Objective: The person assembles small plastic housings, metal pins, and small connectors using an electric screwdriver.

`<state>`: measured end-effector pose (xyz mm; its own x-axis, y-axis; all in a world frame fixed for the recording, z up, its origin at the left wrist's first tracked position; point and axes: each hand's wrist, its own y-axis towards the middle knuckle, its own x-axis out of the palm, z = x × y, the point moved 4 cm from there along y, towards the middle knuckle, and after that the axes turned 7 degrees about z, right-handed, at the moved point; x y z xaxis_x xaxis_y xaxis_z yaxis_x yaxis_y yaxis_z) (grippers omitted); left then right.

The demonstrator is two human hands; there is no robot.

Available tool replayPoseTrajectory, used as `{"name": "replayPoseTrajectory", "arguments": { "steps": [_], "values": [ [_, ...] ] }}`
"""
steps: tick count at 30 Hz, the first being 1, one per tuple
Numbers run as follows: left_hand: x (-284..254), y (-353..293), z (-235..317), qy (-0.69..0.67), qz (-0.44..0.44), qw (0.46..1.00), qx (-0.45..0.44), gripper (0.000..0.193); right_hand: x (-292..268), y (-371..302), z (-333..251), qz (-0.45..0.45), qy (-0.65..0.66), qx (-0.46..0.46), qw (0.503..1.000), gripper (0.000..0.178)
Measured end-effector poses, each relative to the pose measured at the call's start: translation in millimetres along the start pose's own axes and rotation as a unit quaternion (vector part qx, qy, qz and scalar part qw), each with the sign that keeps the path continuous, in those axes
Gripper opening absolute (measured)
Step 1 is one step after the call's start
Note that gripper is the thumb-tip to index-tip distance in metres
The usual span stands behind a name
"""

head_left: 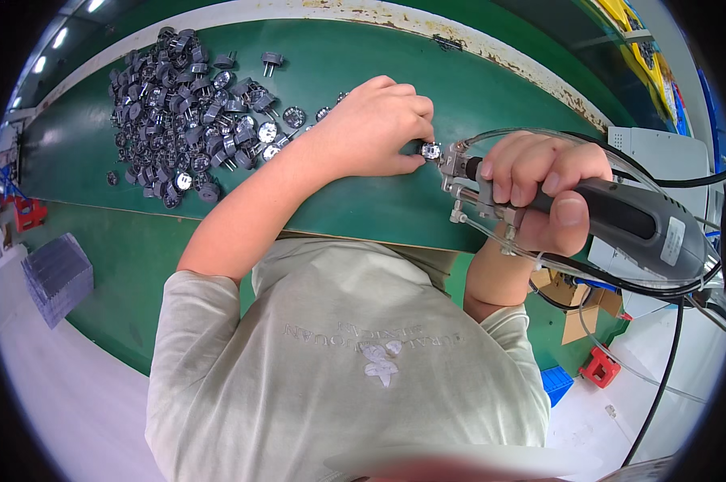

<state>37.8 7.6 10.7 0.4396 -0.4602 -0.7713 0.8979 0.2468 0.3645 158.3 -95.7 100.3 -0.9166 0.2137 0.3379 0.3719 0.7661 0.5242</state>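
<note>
Head view: observed one small component (431,151), dark-sided with a silvery face, over the green bench (499,96), at or very near the metal front end of a grey handheld tool (620,217). Found pinched between thumb and fingers of the left hand (383,128). Noted the right hand (548,173) wrapped around the tool, fingers gripping its neck. Farther left, found a heap of similar components (170,112), with some lying loose beside the left forearm (287,173). Judged good practice: brace the component firmly, keep it square to the tool, keep fingertips clear of the tip, leave the clear tubing (493,134) slack. Unable to confirm contact at the tip, or whether resting on the bench or raised. Partly hidden by the left hand; too small to read in detail.
</note>
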Motion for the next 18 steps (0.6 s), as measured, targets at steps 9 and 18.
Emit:
{"name": "replayPoseTrajectory", "arguments": {
  "steps": [9,18],
  "values": [
    [1.7,0.1,1.8,0.003,-0.006,1.0,-0.001,0.02,-1.7,-0.8,-0.4,0.006,0.0,0.007,1.0,0.032],
    [-2.0,5.2,0.5,0.023,-0.006,1.0,0.018,0.017,21.2,4.5,5.4,0.006,-0.136,-0.004,0.991,0.021]
  ]
}}
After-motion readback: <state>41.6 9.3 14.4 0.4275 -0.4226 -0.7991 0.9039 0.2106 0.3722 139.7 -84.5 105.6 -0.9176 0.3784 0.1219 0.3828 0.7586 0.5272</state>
